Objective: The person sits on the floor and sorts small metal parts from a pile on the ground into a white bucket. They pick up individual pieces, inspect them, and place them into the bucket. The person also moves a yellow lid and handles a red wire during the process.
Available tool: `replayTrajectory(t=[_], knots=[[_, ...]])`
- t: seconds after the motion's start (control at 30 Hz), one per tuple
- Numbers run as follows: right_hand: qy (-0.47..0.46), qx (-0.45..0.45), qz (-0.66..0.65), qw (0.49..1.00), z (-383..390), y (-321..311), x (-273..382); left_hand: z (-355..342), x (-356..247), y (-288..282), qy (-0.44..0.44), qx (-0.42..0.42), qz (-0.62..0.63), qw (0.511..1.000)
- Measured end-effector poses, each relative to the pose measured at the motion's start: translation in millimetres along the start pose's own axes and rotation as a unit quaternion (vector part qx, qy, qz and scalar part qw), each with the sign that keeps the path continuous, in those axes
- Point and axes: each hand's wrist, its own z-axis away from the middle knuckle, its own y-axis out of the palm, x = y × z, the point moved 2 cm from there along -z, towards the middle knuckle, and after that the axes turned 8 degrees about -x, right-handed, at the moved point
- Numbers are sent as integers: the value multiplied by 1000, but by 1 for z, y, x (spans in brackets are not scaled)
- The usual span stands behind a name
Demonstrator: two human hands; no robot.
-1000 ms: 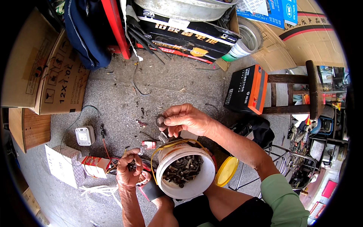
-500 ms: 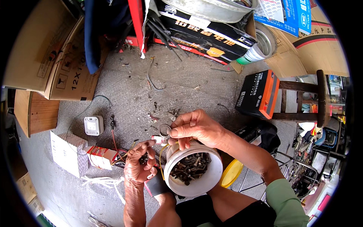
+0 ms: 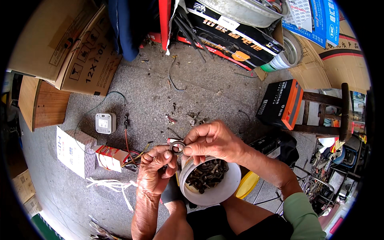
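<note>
A small grey metal ring (image 3: 177, 147) is held up between my two hands, just above the rim of a white bucket (image 3: 234, 180). My right hand (image 3: 212, 140) pinches its right side between thumb and fingers. The thumb and fingertips of my left hand (image 3: 156, 166) close on its left edge, the other fingers curled. Something dark shows by the left palm, too hidden to name. Inside the bucket, between my knees, lies a heap of dark bolts (image 3: 206, 176). A yellow lid (image 3: 247, 184) sits beside the bucket on the right.
On the left floor are a white square device (image 3: 105, 123), a white box (image 3: 74, 152), a red and white carton (image 3: 111, 158) and white straps (image 3: 114, 185). A black and orange battery box (image 3: 278, 104) stands by a wooden stool (image 3: 344, 112). Cardboard boxes (image 3: 90, 56) stack at far left.
My left hand has moved up and right, bringing its fingertips onto the ring. My right hand still pinches it. The whole view has shifted slightly.
</note>
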Motion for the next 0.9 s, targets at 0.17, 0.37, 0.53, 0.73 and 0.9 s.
replayTrajectory(t=[0.17,0.37,0.53,0.73,0.9], knots=[[-69,4,33,997,8,8,6,0,2,3,-16,-23,12,1000],[-110,-7,41,993,12,17,12,0,5,4,-27,3,20,999],[-187,-4,237,953,15,21,28,1,9,5,-74,40,51,995],[-171,-71,159,970,8,17,9,2,13,0,-89,15,21,996],[-112,-112,150,976,9,14,12,3,10,1,-89,24,51,994]])
